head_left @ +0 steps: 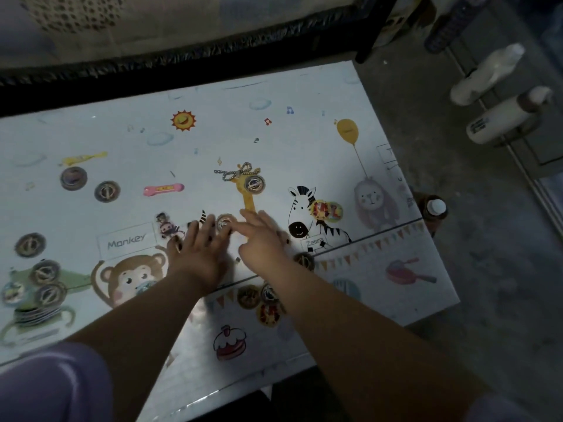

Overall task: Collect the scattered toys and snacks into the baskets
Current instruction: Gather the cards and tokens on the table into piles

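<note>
Round toy discs lie scattered over a play mat (304,147) printed with cartoon animals. Both hands reach to one disc (226,222) at the mat's middle. My left hand (199,248) lies flat with spread fingers touching the disc's left side. My right hand (262,239) has its fingers extended toward the disc from the right. Other discs lie at the far left (73,178), lower left (45,272), on the giraffe (254,184) and under my right forearm (268,312). A small figure toy (167,228) sits left of my left hand. No basket is in view.
A pink toy (164,189), a yellow toy (82,159) and a beaded bow chain (234,172) lie farther back. A colourful disc (327,211) sits on the zebra. Bottles (484,77) and a brown capped bottle (434,208) stand on the floor to the right. A dark frame edges the mat's far side.
</note>
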`<act>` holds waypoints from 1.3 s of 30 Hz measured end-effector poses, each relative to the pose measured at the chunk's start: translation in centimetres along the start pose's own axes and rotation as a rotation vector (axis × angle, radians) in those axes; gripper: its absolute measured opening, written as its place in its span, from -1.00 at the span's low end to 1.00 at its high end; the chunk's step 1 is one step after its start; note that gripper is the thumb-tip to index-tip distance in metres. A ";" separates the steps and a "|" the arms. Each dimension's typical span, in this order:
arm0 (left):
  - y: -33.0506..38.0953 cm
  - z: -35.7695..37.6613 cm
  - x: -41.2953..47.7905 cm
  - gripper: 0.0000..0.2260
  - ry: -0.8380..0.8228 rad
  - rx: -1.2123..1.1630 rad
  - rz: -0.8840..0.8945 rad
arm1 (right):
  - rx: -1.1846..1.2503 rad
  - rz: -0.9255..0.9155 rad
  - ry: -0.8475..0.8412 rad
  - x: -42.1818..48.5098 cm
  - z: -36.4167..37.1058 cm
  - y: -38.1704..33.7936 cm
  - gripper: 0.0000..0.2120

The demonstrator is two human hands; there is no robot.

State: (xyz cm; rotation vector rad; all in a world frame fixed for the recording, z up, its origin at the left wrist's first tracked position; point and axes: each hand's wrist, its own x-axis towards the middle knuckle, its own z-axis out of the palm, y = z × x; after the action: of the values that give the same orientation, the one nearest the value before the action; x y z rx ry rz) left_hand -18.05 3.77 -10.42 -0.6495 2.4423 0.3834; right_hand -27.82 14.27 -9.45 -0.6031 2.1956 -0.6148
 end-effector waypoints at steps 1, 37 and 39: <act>-0.5 0.4 -0.3 -0.44 0.034 -0.004 -0.015 | 0.000 -0.038 0.059 -0.1 -0.8 0.7 -0.37; -0.3 0.2 -0.8 -0.54 0.221 -0.161 0.019 | -0.217 0.365 0.193 0.7 1.0 0.3 -0.38; -0.4 0.2 -0.4 -0.48 0.203 -0.231 -0.013 | -0.150 0.200 0.212 0.4 1.1 0.8 -0.66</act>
State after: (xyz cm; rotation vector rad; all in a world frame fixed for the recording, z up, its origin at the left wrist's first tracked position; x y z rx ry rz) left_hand -17.46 3.64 -10.42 -0.8378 2.6059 0.6285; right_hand -27.39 14.41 -10.85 -0.4010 2.4805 -0.4278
